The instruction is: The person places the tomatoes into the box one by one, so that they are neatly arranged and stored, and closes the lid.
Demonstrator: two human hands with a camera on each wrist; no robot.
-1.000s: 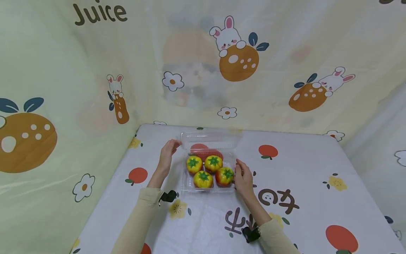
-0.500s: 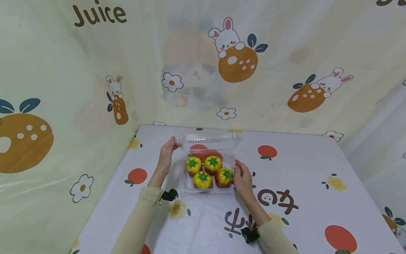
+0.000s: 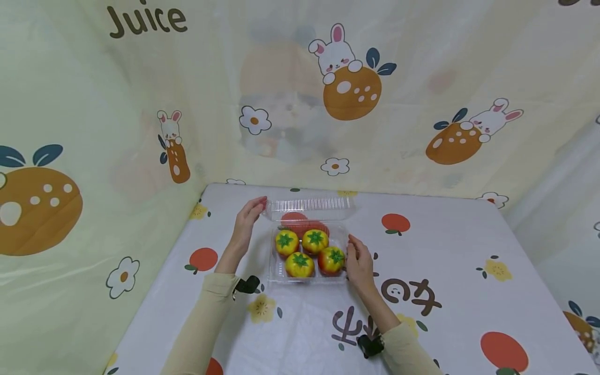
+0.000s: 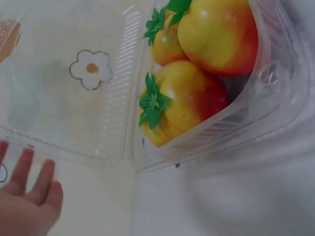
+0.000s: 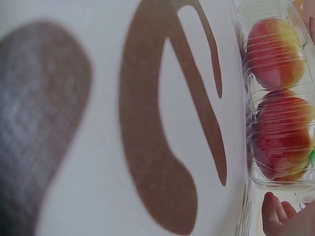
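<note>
A clear plastic clamshell container (image 3: 275, 276) lies on the table, its hinged lid (image 3: 304, 212) swung up and back on the far side. Inside sit several yellow-and-red fruits (image 3: 300, 265) with green star-shaped leaf tops, resembling persimmons. At the lid's left edge is my left hand (image 3: 246, 223); in the left wrist view its fingers (image 4: 43, 181) are extended and touch or nearly touch the rim. My right hand (image 3: 360, 263) rests against the container's right side, fingers loosely bent. The right wrist view shows the fruits through the ribbed wall and those fingertips (image 5: 269, 209) beside the container's end.
A white cloth (image 3: 450, 312) printed with fruit, flowers and dark lettering covers the table. Patterned curtains (image 3: 281, 78) hang behind it and along both sides. A small black wrist device (image 3: 247, 285) is strapped to each sleeve.
My left hand has shifted slightly up at the lid's edge, and the lid's tilt has changed a little, its ridged side showing more clearly. My right hand and the fruits have stayed put.
</note>
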